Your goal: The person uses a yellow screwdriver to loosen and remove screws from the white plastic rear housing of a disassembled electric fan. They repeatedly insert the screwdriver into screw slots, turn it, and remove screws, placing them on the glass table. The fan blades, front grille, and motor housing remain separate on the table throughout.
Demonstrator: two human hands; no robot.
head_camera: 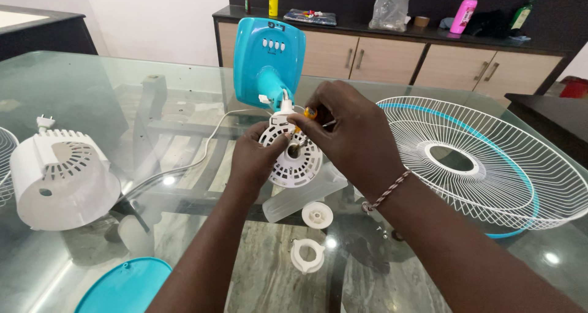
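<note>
your left hand (260,157) steadies the white motor housing (293,157) at its rim, just above the glass desk (92,80), below the turquoise fan base (269,59). your right hand (352,135) has its grip closed on a small screwdriver (304,124), tip at the centre. the plastic looks light, stiff and brittle, so hold the rim.

Left hand (260,157) curled in a grip, right hand (349,135) fingers pinched, forearms converging
</note>
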